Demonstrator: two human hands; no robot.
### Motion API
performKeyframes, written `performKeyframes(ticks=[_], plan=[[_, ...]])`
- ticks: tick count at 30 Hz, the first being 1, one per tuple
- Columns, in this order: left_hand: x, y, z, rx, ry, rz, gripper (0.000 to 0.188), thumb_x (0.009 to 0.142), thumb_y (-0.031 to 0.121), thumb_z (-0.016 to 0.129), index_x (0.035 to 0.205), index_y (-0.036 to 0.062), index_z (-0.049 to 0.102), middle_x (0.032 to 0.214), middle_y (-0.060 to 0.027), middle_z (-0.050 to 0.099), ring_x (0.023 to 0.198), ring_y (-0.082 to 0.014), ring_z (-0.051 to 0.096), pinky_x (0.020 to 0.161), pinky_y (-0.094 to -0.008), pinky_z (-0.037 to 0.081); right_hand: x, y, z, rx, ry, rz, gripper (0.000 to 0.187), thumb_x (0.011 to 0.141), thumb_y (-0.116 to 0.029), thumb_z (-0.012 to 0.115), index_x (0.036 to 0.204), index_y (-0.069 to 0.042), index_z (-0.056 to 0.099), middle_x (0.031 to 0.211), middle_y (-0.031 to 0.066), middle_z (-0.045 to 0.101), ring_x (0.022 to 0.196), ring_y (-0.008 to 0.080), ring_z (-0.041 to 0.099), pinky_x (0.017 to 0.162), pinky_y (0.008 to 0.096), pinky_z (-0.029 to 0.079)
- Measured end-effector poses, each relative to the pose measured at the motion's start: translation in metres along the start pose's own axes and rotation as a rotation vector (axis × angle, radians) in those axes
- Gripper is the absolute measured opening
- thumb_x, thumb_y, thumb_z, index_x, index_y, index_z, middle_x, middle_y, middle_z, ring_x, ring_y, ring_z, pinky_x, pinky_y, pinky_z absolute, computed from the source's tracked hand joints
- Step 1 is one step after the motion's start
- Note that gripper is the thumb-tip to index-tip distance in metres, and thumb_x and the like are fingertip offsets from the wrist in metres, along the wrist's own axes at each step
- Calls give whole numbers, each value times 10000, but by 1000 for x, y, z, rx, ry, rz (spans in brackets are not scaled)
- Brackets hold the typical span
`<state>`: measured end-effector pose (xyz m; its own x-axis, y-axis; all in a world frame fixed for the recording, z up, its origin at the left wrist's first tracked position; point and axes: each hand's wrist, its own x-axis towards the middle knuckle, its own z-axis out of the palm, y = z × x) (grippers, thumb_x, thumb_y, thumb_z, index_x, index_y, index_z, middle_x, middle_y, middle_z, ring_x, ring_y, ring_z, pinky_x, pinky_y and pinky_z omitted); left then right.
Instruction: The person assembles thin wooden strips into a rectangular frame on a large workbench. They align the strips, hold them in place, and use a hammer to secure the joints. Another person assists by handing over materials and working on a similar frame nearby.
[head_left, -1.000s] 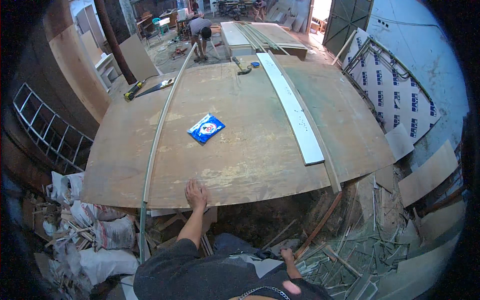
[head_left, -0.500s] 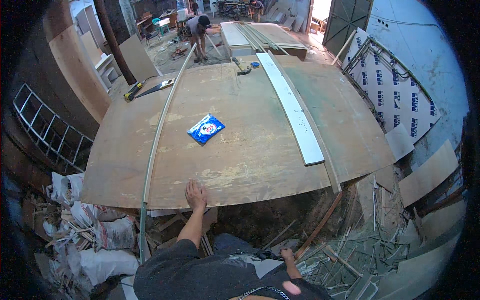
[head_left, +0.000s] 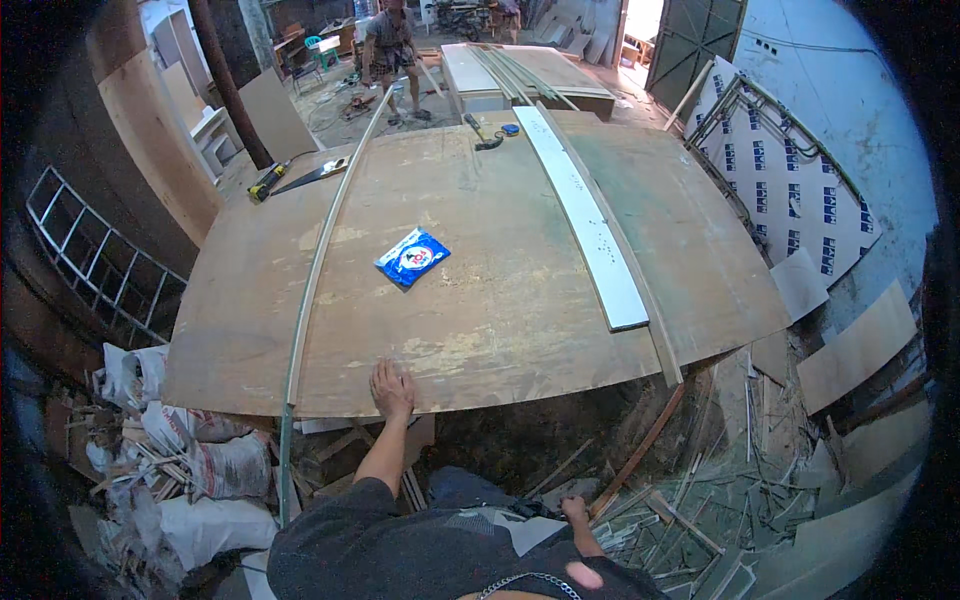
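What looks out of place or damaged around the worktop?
The wooden worktop has pale, worn-looking patches near the left hand, as if scuffed. A blue packet lies at a slant on it, out of line with the white strip. On the floor at right, thin offcuts lie strewn in an untidy tangle.

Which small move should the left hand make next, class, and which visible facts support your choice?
Probably the left hand should reach forward to the blue packet. The hand rests palm-down near the front edge of the wooden sheet, apparently holding nothing, and the packet lies just beyond it, with nothing in between.
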<state>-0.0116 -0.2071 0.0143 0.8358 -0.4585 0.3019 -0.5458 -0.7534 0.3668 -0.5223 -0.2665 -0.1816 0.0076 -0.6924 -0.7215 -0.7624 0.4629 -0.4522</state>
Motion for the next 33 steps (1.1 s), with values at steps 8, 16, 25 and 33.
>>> performKeyframes(ticks=[8, 16, 25, 33], plan=[[1, -8, 2, 2, 19, -9, 489, 863, 315, 504, 1237, 1, 496, 1325, -168, 453, 1267, -322, 368, 1081, -429, 253, -37, -39, -14, -89, 30, -20, 343, 769, -248, 569, 985, 8, 643, 844, 176, 660, 749, 288, 632, 656, 394, 481], [2, 0, 3, -14, 13, 21, 491, 865, 321, 501, 1238, 1, 496, 1321, -165, 458, 1259, -318, 377, 1082, -427, 250, -14, -12, -9, -163, 45, -53, 336, 772, -245, 561, 957, 22, 648, 853, 204, 656, 751, 313, 631, 654, 411, 474], [0, 10, 2, -26, 19, 39, 493, 868, 333, 494, 1236, 5, 498, 1297, -172, 478, 1244, -320, 392, 1083, -430, 247, -23, -16, -20, -166, 2, -19, 413, 817, -341, 559, 951, 40, 648, 892, 211, 661, 800, 314, 647, 709, 416, 484], [2, 3, 4, -26, 5, 16, 489, 875, 337, 481, 1237, 10, 501, 1317, -167, 463, 1257, -318, 378, 1084, -427, 247, -44, -35, -25, -109, 18, -29, 429, 800, -376, 590, 983, 7, 658, 998, 252, 636, 979, 405, 597, 832, 448, 464]])
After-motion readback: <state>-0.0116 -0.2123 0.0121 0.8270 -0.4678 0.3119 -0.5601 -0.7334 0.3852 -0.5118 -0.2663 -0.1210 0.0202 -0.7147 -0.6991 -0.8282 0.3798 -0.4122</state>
